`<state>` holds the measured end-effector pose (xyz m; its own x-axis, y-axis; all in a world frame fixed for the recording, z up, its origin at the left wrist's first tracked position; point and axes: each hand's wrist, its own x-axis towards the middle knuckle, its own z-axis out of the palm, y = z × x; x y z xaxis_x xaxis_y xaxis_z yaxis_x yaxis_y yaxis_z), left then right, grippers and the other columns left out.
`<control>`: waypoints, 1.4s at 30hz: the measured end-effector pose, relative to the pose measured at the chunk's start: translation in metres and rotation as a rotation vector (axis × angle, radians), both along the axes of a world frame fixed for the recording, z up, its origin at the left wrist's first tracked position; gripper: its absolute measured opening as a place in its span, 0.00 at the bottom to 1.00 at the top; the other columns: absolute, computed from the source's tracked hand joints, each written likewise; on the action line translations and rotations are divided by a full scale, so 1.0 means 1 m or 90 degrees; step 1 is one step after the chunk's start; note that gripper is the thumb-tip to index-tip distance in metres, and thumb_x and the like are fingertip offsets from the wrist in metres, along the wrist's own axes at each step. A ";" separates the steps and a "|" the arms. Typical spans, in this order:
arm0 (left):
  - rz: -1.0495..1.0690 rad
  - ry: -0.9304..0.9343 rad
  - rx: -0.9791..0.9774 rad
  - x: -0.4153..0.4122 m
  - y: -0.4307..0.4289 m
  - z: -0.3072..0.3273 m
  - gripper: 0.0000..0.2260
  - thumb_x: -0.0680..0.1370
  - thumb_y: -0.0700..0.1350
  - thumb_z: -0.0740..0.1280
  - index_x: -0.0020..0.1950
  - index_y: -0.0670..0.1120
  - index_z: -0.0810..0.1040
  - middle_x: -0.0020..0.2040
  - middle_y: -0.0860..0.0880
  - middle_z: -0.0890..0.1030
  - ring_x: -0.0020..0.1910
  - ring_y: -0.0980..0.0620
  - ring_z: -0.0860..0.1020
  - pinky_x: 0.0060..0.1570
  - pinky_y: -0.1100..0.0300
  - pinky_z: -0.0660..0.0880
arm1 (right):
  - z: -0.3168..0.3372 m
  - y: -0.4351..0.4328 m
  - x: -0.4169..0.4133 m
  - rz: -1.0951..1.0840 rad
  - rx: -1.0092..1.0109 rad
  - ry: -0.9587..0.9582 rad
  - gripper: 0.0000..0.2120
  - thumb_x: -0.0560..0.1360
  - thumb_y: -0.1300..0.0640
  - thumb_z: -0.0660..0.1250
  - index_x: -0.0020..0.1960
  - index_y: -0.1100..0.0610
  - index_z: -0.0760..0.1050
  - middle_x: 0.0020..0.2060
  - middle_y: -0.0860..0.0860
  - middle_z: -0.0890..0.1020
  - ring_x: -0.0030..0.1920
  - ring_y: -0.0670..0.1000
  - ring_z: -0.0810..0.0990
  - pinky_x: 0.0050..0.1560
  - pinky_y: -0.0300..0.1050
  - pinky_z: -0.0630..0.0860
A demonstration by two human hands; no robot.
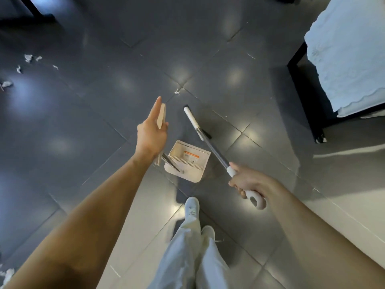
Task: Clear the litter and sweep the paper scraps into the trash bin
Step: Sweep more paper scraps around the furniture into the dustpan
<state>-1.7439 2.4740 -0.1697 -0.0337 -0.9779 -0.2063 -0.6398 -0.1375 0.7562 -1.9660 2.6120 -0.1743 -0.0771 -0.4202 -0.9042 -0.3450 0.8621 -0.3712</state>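
Littering glossy grey tiles (pixel 83 122), paper scraps (pixel 28 58) lie; left fingers (pixel 155 109) hold dustpan (pixel 188 161), right fingers (pixel 236 185) grip broom (pixel 208 142).

floor (pixel 83 122): dark grey glossy tiles, thin pale joints
dustpan (pixel 193 176): cream, with an orange and white label
broom (pixel 214 150): grey pole, white grip
paper scraps (pixel 28 58): white
shoes (pixel 192 207): white
trousers (pixel 187 257): very pale grey
cloth (pixel 350 49): pale bluish white, faint raised pattern
table frame (pixel 300 84): black
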 end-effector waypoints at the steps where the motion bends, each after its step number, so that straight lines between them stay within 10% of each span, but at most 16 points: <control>1: -0.003 -0.003 0.000 -0.003 -0.005 0.001 0.30 0.82 0.41 0.62 0.77 0.64 0.55 0.68 0.42 0.73 0.40 0.50 0.78 0.39 0.61 0.79 | 0.006 -0.003 0.001 -0.023 0.026 -0.038 0.33 0.78 0.65 0.58 0.77 0.46 0.53 0.30 0.54 0.73 0.23 0.46 0.68 0.25 0.39 0.69; 6: 0.004 0.015 0.029 -0.010 -0.026 0.009 0.30 0.82 0.41 0.62 0.78 0.62 0.54 0.67 0.43 0.75 0.56 0.41 0.78 0.59 0.50 0.74 | 0.057 -0.022 -0.012 -0.044 0.069 -0.110 0.33 0.78 0.70 0.58 0.76 0.46 0.57 0.23 0.50 0.67 0.19 0.42 0.63 0.17 0.33 0.61; 21: -0.099 0.022 0.058 -0.047 -0.101 0.024 0.30 0.82 0.42 0.61 0.74 0.70 0.56 0.55 0.52 0.72 0.32 0.52 0.75 0.24 0.72 0.71 | 0.058 -0.109 -0.072 -0.145 -0.093 0.065 0.31 0.76 0.67 0.61 0.76 0.49 0.60 0.28 0.54 0.72 0.23 0.47 0.68 0.21 0.38 0.68; 33: -0.104 -0.031 0.011 -0.152 -0.173 0.013 0.29 0.81 0.40 0.62 0.77 0.61 0.56 0.69 0.41 0.74 0.59 0.39 0.77 0.59 0.52 0.73 | 0.032 -0.173 -0.126 -0.152 0.016 -0.020 0.32 0.78 0.67 0.59 0.77 0.49 0.53 0.28 0.53 0.72 0.23 0.46 0.67 0.23 0.38 0.66; 42: -0.044 -0.010 0.013 -0.136 -0.186 0.013 0.28 0.82 0.40 0.61 0.77 0.62 0.57 0.64 0.43 0.77 0.50 0.43 0.78 0.56 0.54 0.74 | 0.077 -0.217 -0.128 -0.169 0.039 -0.166 0.14 0.77 0.68 0.57 0.46 0.50 0.71 0.18 0.48 0.69 0.18 0.42 0.65 0.18 0.33 0.62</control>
<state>-1.8795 2.2885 -0.1563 -0.0979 -0.9689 -0.2272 -0.6607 -0.1075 0.7429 -2.0939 2.3954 -0.0971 0.0604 -0.3605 -0.9308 -0.0065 0.9323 -0.3615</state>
